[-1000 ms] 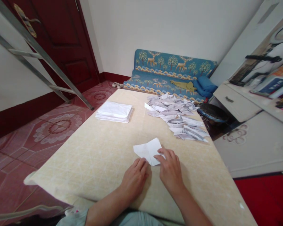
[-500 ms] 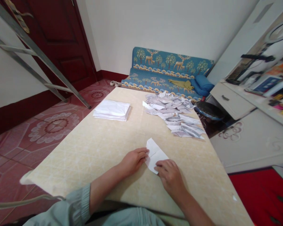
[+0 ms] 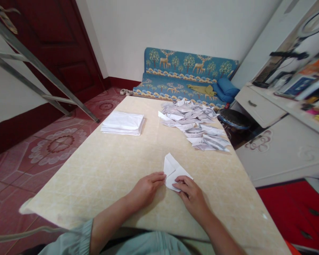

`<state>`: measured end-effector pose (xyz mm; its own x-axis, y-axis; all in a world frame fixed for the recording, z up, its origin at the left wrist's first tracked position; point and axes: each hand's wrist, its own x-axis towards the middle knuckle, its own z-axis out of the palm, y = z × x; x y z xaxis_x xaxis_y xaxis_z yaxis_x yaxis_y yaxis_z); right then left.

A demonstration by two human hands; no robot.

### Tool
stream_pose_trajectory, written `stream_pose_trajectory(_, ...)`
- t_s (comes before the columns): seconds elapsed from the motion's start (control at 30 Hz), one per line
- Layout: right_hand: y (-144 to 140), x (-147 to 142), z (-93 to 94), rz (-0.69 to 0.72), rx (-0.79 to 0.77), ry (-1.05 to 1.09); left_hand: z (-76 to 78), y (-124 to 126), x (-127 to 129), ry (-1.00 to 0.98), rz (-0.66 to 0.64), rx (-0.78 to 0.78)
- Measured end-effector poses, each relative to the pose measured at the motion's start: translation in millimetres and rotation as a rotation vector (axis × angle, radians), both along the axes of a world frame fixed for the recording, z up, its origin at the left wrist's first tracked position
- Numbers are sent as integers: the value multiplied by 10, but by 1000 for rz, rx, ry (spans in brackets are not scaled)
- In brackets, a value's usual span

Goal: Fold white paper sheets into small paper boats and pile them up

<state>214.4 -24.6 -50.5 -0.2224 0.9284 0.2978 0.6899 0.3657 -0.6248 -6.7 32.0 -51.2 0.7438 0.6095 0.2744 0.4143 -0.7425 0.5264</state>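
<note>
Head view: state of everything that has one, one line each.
Paper: folded, flap showing
Left hand: touching paper's left edge
Right hand: on paper's right side
White stack: flat, layered
Folded pieces: loosely heaped
Drawer: looks shut
Door: looks shut
Yellow cloth: crumpled

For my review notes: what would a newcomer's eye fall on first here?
Probably the blue deer-patterned sofa by the far wall. Next, the heap of folded papers at the right of the table, a white stack at its left. Nearer, the left hand and right hand touch one folded sheet.
</note>
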Motion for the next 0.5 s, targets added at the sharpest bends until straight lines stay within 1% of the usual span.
stream_pose_trajectory(0.13, 23, 5, 54, 8, -51, 38, 42, -16, -3, -26, -2, 5)
stream_pose_trajectory(0.27, 42, -13, 128, -5, -112, 106, 74, -47, 42, -58, 70, -53)
stream_pose_trajectory(0.37, 51, -14, 181, 2, -152, 147, 42, -71, 107, -84, 141, -58)
stream_pose_trajectory(0.5, 108, 8, 217, 26, -178, 208, -6, -82, 185, -66, 182, -22)
